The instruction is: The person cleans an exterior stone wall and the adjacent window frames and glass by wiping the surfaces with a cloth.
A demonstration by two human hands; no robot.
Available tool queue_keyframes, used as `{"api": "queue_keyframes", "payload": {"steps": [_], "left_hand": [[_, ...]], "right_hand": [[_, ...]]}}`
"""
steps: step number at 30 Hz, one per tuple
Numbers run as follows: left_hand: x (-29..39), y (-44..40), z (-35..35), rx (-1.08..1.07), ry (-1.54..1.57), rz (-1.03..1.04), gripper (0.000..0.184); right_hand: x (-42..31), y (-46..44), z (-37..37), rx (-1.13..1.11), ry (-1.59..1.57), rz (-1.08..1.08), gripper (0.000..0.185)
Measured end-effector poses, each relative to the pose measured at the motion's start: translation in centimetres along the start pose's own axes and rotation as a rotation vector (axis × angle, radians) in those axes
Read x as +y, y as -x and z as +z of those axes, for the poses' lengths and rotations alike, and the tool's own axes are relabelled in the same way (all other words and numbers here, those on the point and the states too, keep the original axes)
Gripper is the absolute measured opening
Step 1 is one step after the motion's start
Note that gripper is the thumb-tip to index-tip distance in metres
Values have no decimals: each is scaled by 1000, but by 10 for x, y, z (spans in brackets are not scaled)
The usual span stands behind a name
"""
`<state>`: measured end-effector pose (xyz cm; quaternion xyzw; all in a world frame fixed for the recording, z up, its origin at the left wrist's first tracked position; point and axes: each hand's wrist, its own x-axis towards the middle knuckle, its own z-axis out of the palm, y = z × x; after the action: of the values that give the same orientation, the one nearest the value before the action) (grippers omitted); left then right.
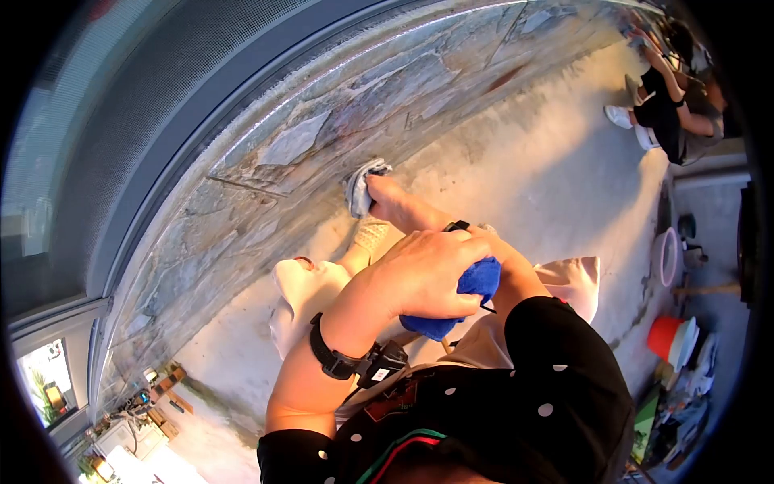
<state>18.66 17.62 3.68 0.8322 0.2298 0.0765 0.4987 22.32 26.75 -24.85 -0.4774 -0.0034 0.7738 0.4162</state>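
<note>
My left hand (439, 270), with a black strap and a small device on its wrist, is closed around a bunched blue cloth (479, 279) in front of my body. My right forearm passes beyond it, crossing to the left, with a black band at the wrist. At its end, my right hand (393, 202) grips a crumpled grey-white cloth (361, 189) near the base of the stone-faced wall (298, 141). Its fingertips are mostly hidden by that cloth. Below it shows a yellowish woven item (372, 235), perhaps footwear. My light trousers (310, 298) spread to both sides.
Concrete floor (524, 185) runs along the wall. A seated or crouching person (673, 121) is at upper right. On the right stand a pale basin (666, 256) and a red container (663, 335). Assorted items and a window (47, 379) are at lower left.
</note>
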Motion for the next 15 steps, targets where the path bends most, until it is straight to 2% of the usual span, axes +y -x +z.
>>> {"api": "queue_keyframes", "payload": {"steps": [1,2,5,7,10,12,14,15], "left_hand": [[-5,-3,3,132,130,124,48],[-1,-4,-1,214,165,142,47],[-2,-10,2,276,200,152,48],[0,-11,7,306,105,137,48],[6,-13,10,394,-7,209,50],[8,-12,8,486,-40,250,51],[6,-16,10,582,32,340,50],[5,-17,9,589,26,345,50]], "right_hand": [[4,29,23,-40,46,82,24],[18,27,33,-145,42,73,28],[6,52,40,-241,43,76,26],[-18,76,47,-328,46,81,25],[-88,89,7,-433,-69,-141,24],[-137,89,-17,-283,-243,-393,23],[-178,85,-37,-120,-277,-643,23],[-186,89,-31,35,-277,-709,23]]}}
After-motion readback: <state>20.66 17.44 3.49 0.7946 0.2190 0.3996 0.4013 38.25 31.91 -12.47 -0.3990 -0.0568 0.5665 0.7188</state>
